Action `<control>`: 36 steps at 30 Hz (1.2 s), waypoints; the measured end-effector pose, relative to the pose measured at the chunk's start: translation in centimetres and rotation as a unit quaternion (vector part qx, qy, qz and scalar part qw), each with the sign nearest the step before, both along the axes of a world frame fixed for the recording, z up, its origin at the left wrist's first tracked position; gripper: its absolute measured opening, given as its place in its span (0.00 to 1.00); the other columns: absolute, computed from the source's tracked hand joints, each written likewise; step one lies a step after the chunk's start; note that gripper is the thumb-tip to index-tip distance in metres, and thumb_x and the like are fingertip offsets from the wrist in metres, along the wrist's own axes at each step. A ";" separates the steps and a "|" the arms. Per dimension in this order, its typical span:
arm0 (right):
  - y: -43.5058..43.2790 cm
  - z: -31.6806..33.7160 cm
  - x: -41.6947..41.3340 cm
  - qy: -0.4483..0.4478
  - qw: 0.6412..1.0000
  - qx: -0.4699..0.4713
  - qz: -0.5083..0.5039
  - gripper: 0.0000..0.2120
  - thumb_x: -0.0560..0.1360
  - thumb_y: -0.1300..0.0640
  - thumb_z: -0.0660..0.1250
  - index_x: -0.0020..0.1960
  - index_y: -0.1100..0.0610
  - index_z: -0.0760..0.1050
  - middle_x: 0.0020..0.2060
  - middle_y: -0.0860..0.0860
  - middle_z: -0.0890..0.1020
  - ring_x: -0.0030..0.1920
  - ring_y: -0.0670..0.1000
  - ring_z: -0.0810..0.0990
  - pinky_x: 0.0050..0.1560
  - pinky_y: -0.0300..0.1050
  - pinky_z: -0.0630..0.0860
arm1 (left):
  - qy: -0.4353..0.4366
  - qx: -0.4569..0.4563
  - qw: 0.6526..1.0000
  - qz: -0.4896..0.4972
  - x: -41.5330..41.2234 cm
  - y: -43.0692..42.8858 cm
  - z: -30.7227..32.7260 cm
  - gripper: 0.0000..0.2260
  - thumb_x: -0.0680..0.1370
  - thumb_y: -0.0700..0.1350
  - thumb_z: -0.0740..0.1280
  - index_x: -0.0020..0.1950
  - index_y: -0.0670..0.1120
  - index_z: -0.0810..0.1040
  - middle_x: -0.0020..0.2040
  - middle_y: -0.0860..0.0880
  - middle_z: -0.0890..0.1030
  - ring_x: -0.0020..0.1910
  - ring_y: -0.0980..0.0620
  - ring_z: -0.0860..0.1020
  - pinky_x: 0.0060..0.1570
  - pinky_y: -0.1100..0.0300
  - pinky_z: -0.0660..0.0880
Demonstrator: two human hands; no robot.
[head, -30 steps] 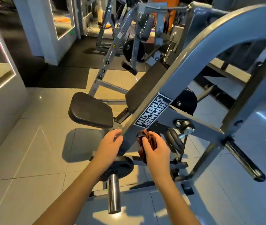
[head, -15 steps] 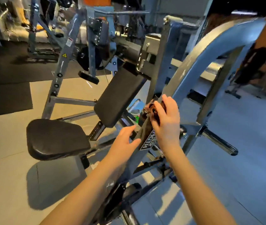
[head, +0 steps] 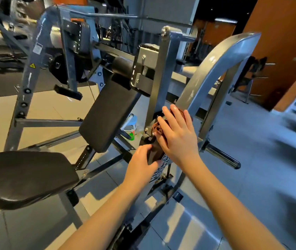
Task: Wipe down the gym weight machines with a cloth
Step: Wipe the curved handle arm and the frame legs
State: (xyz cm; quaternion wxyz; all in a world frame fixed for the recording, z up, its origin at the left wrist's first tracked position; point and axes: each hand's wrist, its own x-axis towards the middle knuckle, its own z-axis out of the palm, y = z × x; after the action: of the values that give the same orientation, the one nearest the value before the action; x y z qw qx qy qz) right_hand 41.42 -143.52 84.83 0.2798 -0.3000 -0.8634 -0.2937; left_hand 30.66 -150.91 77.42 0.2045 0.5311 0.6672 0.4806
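Pressing flat, the straight, slightly spread fingers (head: 169, 115) of the right hand (head: 178, 141) pin a brown cloth (head: 156, 129) to the grey beam (head: 215, 64) of the weight machine (head: 159, 74); the cloth bunches just left of them. The left hand (head: 141, 166) grips the beam's edge nearer. Farther left, a blue-and-white bottle (head: 132, 122), contents unclear, stands on the tiled floor (head: 252, 159).

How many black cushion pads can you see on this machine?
2: the seat pad low at left, and the tilted back pad beyond it, mid-frame. A dark roll above the back pad may be another.
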 end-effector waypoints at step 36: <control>2.8 4.7 1.1 -0.049 0.997 0.048 0.042 0.16 0.76 0.53 0.59 0.56 0.58 0.81 0.62 0.54 0.79 0.67 0.60 0.72 0.72 0.61 0.60 | 0.163 0.122 0.979 0.008 1.2 1.7 2.4 0.29 0.74 0.45 0.72 0.73 0.43 0.66 0.62 0.48 0.72 0.61 0.50 0.72 0.60 0.58 0.73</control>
State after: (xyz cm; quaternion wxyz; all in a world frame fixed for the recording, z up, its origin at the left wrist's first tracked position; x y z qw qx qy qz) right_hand 42.49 -140.75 89.56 0.2635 -0.2349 -0.8727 -0.3372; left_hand 31.83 -149.21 79.77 0.0227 0.6176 0.6324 0.4671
